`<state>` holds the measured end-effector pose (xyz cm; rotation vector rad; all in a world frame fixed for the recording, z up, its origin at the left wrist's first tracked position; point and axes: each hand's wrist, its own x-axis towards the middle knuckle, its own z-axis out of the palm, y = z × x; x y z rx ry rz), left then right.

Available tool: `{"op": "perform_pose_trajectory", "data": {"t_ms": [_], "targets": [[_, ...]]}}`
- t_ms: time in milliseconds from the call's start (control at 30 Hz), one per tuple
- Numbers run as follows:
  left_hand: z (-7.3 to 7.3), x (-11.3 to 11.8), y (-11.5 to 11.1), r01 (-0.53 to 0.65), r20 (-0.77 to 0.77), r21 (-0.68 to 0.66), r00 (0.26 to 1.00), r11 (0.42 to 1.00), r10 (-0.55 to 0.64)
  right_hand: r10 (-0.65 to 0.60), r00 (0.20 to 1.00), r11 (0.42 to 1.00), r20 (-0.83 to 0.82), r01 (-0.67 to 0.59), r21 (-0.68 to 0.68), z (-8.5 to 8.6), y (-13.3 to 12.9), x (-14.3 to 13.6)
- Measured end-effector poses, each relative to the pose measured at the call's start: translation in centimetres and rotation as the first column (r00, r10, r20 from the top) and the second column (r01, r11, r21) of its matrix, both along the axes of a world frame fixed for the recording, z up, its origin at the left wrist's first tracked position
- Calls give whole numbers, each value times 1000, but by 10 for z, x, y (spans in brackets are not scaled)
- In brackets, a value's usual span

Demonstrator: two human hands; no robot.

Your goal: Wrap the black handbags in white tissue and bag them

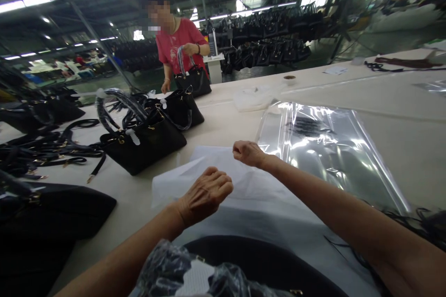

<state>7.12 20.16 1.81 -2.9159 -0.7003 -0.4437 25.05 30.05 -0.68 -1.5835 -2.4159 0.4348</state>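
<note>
A thin white paper sheet (181, 177) lies partly folded over on the table in front of me. My left hand (207, 195) is closed over its near part, knuckles up, fingertips hidden beneath. Farther out, my right hand (249, 153) is curled at the sheet's far edge, its fingers closed against the paper. Close to my body, below both hands, is a black handbag (258, 260) with plastic-wrapped handles (163, 264) and a white tag (195, 278). Right of my right hand lies a stack of shiny clear plastic bags (324, 148).
Black handbags (146, 146) with wrapped handles stand on the pale table (393, 102) to the left. Black straps (62, 148) lie heaped beside them. A co-worker in a red shirt (183, 39) holds a handbag (195, 81) across the table. A tape roll (289, 77) lies farther back.
</note>
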Motion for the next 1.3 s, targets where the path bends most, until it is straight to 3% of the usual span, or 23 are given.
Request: {"op": "perform_pose_trajectory", "data": {"t_ms": [133, 300, 433, 533, 600, 667, 700, 767, 833, 900, 1067, 1200, 1300], "targets": [[0, -2, -13, 66, -8, -148, 998, 987, -68, -72, 996, 997, 52, 72, 8, -10, 19, 2], [-3, -10, -26, 76, 199, -356, 980, 931, -4, -189, 977, 982, 102, 186, 38, -17, 31, 10], [16, -18, -35, 75, 293, -477, 953, 875, 78, -226, 970, 974, 84, 222, 49, -14, 40, 21], [36, -22, -39, 40, 287, -554, 947, 831, 146, -199, 979, 979, 40, 197, 50, 1, 36, 26], [46, -24, -41, 32, 318, -563, 931, 826, 180, -107, 992, 994, -61, 108, 17, 21, 23, 27], [52, -26, -40, 28, 361, -547, 910, 837, 205, 88, 953, 978, -289, -138, -156, 45, 0, 28], [54, -27, -39, 18, 378, -534, 899, 846, 220, 179, 891, 916, -418, -306, -260, 56, -14, 30], [58, -29, -37, -21, 398, -512, 880, 859, 259, 263, 775, 723, -575, -553, -414, 75, -39, 36], [63, -30, -34, -65, 404, -513, 862, 856, 308, 278, 791, 616, -544, -582, -531, 85, -58, 45], [68, -29, -32, -110, 388, -551, 844, 827, 370, 234, 838, 622, -493, -519, -586, 88, -70, 57], [87, -22, -31, -172, 399, -657, 747, 734, 532, 106, 823, 760, -558, -429, -487, 95, -96, 70], [108, -24, -42, -152, 410, -692, 721, 705, 558, 153, 815, 725, -559, -477, -496, 111, -130, 58], [130, -32, -75, -312, 418, -548, 701, 776, 578, 225, 784, 717, -578, -536, -447, 112, -151, 47]]}}
